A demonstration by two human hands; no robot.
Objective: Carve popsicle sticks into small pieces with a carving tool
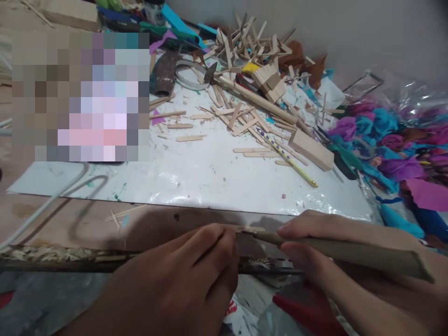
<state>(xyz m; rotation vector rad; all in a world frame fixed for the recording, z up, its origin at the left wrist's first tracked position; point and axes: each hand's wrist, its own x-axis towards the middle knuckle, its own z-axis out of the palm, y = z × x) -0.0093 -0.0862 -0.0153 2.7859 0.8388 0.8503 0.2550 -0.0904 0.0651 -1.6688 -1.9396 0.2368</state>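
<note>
The stick [259,229] is pale, thin, flat, partly hidden, running sideways near the edge of the counter [150,228]; the tool [353,249], brown-handled, points its dark tip left at the stick.

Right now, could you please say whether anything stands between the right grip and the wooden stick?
Only the tool in the right grip, its tip at the wooden stick; nothing else visible intervenes. The left grip hides the stick's other end.

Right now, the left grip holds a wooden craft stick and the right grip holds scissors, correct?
Not scissors: the head view shows the right grip holding a thick-handled tool with a thin tip. The left grip does hold the wooden craft stick.
</note>
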